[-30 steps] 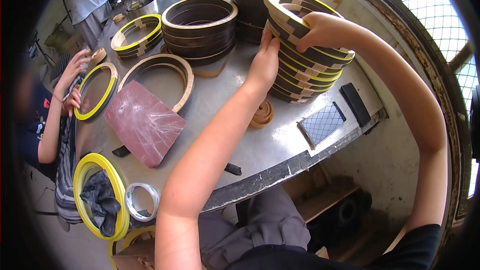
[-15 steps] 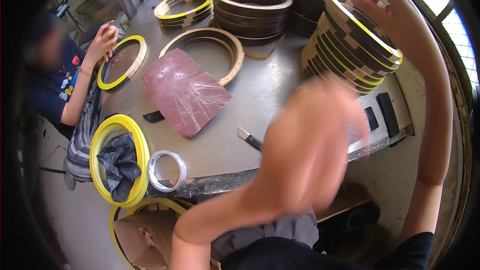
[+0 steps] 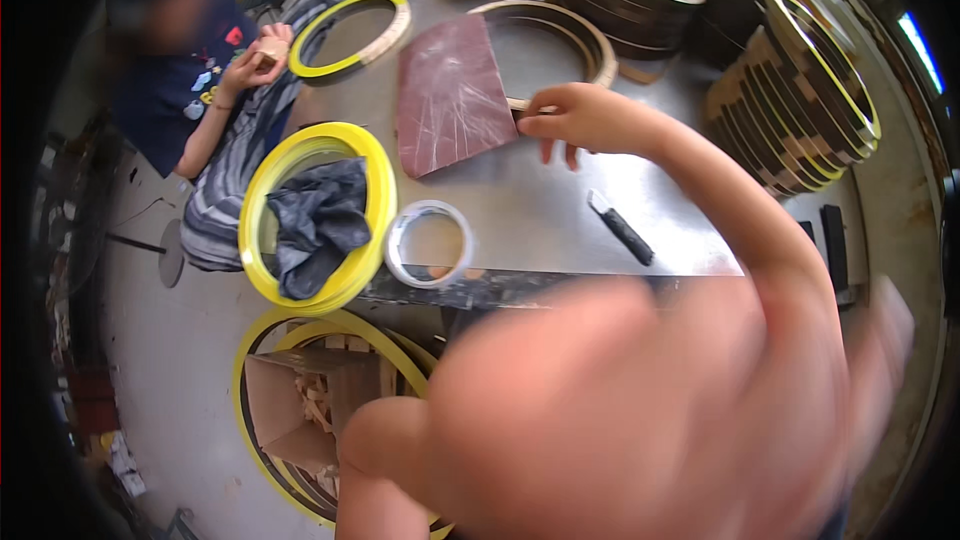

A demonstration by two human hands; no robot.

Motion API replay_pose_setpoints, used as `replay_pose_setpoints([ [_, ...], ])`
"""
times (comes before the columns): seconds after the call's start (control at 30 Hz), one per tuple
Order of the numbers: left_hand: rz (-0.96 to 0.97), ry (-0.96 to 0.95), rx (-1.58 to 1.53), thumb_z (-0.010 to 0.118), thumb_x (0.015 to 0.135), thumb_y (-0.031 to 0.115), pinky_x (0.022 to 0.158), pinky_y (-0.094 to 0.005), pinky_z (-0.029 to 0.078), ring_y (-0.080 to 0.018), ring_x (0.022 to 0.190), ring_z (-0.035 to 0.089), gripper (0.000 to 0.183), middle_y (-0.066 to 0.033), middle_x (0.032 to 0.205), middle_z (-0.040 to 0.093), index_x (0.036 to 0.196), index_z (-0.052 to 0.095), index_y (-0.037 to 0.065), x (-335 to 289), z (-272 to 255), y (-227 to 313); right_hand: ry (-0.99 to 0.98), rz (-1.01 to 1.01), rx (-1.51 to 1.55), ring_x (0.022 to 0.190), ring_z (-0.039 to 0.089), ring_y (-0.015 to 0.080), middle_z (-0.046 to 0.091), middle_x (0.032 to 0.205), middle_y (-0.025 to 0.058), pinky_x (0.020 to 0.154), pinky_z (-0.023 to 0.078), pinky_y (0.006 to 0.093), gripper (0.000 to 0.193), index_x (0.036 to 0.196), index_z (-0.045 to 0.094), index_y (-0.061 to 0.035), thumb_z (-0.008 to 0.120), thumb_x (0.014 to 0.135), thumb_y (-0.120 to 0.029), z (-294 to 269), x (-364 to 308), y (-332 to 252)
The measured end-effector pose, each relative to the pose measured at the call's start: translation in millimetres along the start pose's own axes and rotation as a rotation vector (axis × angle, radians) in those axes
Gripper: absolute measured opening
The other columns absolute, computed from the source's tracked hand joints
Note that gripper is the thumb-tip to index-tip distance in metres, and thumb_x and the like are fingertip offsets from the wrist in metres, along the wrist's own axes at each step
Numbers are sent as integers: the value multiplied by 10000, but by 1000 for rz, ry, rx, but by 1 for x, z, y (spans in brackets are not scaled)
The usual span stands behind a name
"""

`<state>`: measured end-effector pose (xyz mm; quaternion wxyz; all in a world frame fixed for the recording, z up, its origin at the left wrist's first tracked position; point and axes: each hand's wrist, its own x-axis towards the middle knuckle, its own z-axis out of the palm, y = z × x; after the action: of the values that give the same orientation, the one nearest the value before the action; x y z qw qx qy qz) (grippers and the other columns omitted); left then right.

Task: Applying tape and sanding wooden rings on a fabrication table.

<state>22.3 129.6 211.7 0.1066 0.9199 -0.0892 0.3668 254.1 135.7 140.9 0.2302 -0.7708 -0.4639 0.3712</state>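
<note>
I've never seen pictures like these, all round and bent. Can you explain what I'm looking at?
There is no machine here. A person wears a wide fisheye camera on the head, looking down at their own hands, which is why edges curve. On the metal table lie sandpaper, stacked rings, a tape roll and a black tool. What looks like the right hand touches the sandpaper's edge, fingers open. The big blur is the other arm, so its hand is unclear. Another person sits at left.
</note>
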Motion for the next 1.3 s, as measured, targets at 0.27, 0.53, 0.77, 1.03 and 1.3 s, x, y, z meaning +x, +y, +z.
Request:
replay_pose_setpoints([
  [0.27,-324,-77,322,608,853,155,817,-450,563,-311,962,666,170,-128,950,695,921,719,45,24,122,-202,352,578,-511,602,714,148,739,755,25,729,565,336,679,964,753,-52,442,994,-654,-69,46,54],
  [0.53,-650,-578,290,618,948,439,1087,-468,441,-423,1286,538,642,-265,1371,555,1377,509,-26,60,179,-331,133,756,-255,636,709,181,756,822,80,638,575,345,707,980,755,-43,477,958,-692,-99,53,94],
  [0.77,-627,-526,499,625,940,314,1059,-476,448,-422,1245,551,531,-257,1314,591,1371,550,12,35,126,-337,22,80,-948,608,684,277,661,621,77,564,521,384,682,683,714,-75,564,884,-709,4,-89,51],
  [1.03,174,-254,177,633,929,254,827,-401,467,-269,870,629,187,-91,870,630,895,633,70,35,137,-194,225,282,-1145,671,711,197,723,770,47,497,480,334,89,783,733,-109,649,809,-128,11,-85,90],
  [1.3,-67,-364,412,615,952,300,795,-413,498,-263,846,668,247,-78,794,663,858,660,76,21,134,-243,359,440,-513,686,724,224,712,642,78,701,580,379,703,707,733,-34,435,1018,-590,-69,-5,77],
])
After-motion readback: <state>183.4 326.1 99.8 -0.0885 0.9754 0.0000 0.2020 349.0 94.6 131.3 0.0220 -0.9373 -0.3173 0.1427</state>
